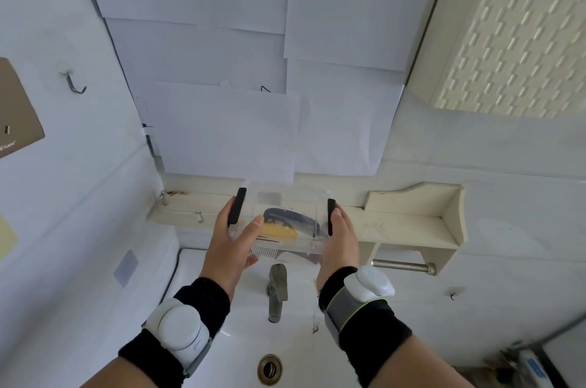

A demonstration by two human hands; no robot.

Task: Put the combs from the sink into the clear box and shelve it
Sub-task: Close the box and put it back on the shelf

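Head view. Fingers (253, 226) of the left hand (233, 243) are wrapped around the left end of the clear box (287, 203), thumb over the near wall; the right hand (341, 237) clasps the right end, its fingers hidden behind the box wall. Both hands grip the box.

The box is held in the air above the faucet (278, 287) and just in front of the cream wall shelf (409, 222); whether its far edge touches the shelf cannot be told. Its long axis runs left to right, open side up. One black handle (237, 211) stands at each end, two in all.

Combs counted in the box: three. A dark comb (290, 219) lies across it, long axis left to right, teeth toward the faucet. A yellow comb (280, 232) lies just nearer the faucet, on the same axis. A pale comb (264, 250) shows through the near wall, closest to the faucet.

The sink (241, 340) lies below the faucet, one drain (269, 368) in it.
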